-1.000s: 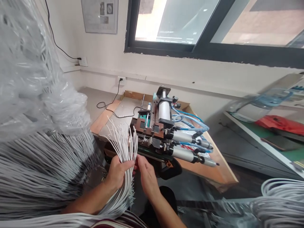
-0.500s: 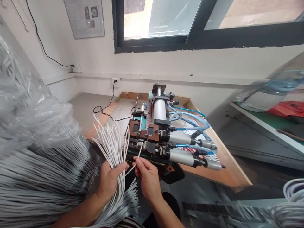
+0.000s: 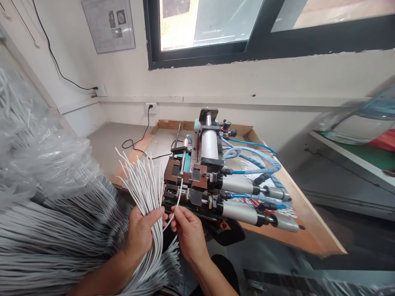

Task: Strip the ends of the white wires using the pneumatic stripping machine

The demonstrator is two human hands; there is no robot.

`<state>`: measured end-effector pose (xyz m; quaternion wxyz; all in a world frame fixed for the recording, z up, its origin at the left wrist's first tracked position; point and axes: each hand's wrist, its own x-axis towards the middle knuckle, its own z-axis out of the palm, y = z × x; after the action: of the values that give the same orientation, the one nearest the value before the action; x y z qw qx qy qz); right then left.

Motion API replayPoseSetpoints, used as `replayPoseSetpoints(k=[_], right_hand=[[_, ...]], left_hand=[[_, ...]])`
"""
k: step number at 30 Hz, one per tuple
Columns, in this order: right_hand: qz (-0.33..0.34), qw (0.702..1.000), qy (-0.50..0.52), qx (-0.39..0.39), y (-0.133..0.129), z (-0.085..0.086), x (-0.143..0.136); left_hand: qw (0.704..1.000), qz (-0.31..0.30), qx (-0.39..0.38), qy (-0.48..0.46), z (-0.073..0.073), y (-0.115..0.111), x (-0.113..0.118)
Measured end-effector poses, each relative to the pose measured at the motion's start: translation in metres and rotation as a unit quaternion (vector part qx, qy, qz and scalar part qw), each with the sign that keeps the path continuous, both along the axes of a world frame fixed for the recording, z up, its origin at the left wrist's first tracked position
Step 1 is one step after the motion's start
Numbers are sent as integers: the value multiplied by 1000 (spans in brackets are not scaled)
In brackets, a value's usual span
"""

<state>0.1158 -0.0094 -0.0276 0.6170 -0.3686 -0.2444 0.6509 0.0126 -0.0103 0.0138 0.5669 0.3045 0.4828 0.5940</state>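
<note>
My left hand (image 3: 143, 230) is closed around a thick bundle of white cables (image 3: 142, 185), whose loose ends fan upward. Between thumb and fingers, my right hand (image 3: 188, 230) pinches a single white cable (image 3: 178, 201) out from the bundle. That cable's end points up into the gap between the brown jaw blocks of a pneumatic machine (image 3: 187, 172). Both hands are just in front of the machine, close together. The lower part of the bundle hangs down over my left forearm's inner side.
The machine, with silver cylinders (image 3: 240, 211) and blue air hoses (image 3: 256, 164), sits in a wooden-edged tray (image 3: 311, 224). Heaps of grey cables (image 3: 61, 242) under clear plastic (image 3: 55, 156) fill the left. A green-topped shelf (image 3: 354, 156) is at right, below the window (image 3: 203, 24).
The single cable in my right hand has moved up and inward, its end now between the machine's jaws. My left hand keeps hold of the bundle. The view has shifted slightly.
</note>
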Motion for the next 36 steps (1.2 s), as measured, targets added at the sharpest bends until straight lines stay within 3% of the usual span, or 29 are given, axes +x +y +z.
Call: replayPoseSetpoints(k=[4, 14, 22, 26, 31, 36], right_hand=[[-27, 998, 47, -28, 7, 2, 1], [10, 992, 114, -59, 13, 5, 3], [82, 990, 111, -28, 9, 12, -4], [44, 997, 53, -32, 6, 14, -4], [-12, 999, 12, -29, -2, 4, 0], [10, 999, -4, -37, -8, -5, 3]], left_hand=[[1000, -5, 9, -5, 5, 3, 3], [1000, -14, -2, -15, 11, 3, 10], [999, -43, -1, 11, 1, -1, 12], [998, -51, -7, 40, -10, -4, 10], [994, -36, 20, 97, -18, -7, 3], [997, -23, 2, 70, -18, -8, 0]])
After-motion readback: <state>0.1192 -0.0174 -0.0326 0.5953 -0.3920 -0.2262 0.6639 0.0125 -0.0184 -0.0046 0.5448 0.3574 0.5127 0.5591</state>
